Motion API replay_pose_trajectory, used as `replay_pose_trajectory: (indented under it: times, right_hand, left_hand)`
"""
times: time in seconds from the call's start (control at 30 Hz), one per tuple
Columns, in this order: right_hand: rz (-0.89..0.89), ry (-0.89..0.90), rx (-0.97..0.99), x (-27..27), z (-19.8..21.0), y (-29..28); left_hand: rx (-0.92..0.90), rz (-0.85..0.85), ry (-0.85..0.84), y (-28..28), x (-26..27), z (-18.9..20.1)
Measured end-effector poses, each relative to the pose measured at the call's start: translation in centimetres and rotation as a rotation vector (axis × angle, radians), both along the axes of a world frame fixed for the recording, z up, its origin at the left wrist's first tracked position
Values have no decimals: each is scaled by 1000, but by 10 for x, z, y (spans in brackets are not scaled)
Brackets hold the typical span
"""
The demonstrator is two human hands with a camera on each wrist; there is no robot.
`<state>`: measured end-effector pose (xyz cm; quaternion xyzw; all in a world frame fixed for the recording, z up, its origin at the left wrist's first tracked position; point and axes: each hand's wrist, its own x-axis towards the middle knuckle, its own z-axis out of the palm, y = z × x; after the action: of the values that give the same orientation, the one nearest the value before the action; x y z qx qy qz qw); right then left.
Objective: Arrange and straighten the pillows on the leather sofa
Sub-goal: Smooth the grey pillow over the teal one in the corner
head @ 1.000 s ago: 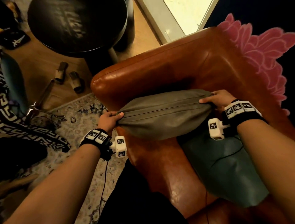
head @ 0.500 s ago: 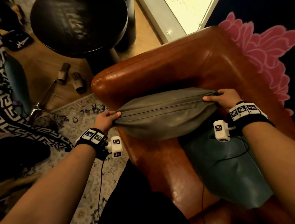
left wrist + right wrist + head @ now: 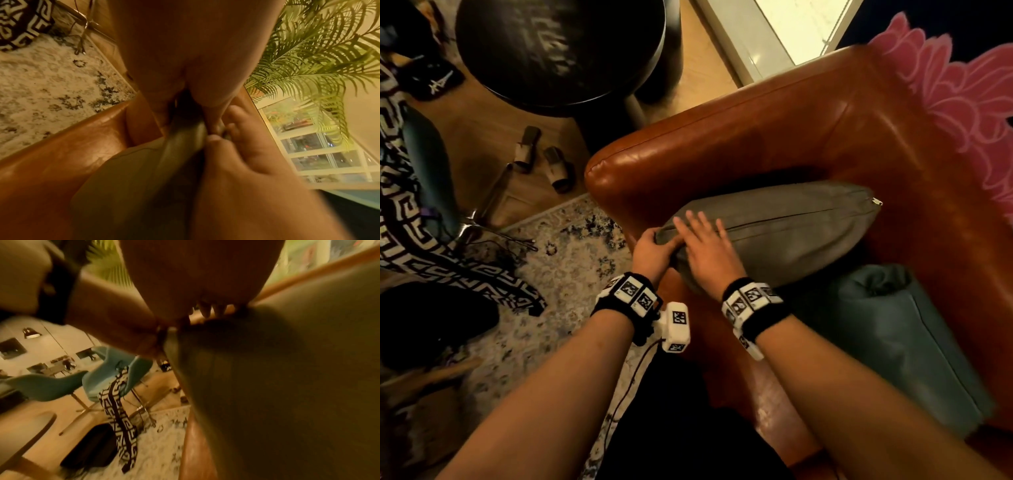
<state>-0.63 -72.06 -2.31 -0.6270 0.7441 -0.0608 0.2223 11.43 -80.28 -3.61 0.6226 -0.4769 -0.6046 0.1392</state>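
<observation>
Grey pillow (image 3: 784, 236) leans against sofa (image 3: 756, 137) arm; left hand (image 3: 654, 251) pinches its 9 o'clock corner, right hand (image 3: 705, 250) lies flat, fingers straight. Uneven pressing may topple it onto teal pillow (image 3: 900, 346) at 4 o'clock.

Black wristbands (image 3: 763, 317) bearing white marker blocks, possibly cabled.

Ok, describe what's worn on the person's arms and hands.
Both forearms are bare, no sleeves. Each wrist carries a black band topped with white blocks bearing black-and-white square tags. A white camera module with similar tags hangs off the left band, trailing a thin dark cable. The hands are ungloved.
</observation>
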Motion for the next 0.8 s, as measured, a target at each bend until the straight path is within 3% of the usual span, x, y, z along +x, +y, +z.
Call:
replay_pose_trajectory:
  times: [0.1, 0.17, 0.4, 0.47, 0.5, 0.6, 0.7, 0.8]
  right_hand:
    - [63, 164, 38, -11, -20, -2]
    - [20, 274, 30, -43, -29, 11]
    - [-306, 493, 168, -189, -21, 72]
    - [-533, 487, 212, -218, -17, 86]
    - [-695, 413, 209, -230, -14, 89]
    - [-1049, -160, -1, -247, -3, 89]
    - [-1089, -351, -268, -248, 8, 87]
    - [-1122, -577, -358, -243, 14, 85]
  left_hand:
    - [-93, -59, -70, -4, 4, 0]
    - [-44, -35, -44, -9, 13, -6]
    - [163, 48, 19, -15, 37, -21]
    - [182, 84, 15, -11, 37, -25]
    - [198, 101, 26, -10, 37, -25]
    - [236, 82, 70, -10, 33, -22]
    - [261, 7, 165, -16, 44, -15]
    - [284, 2, 242, -20, 60, -8]
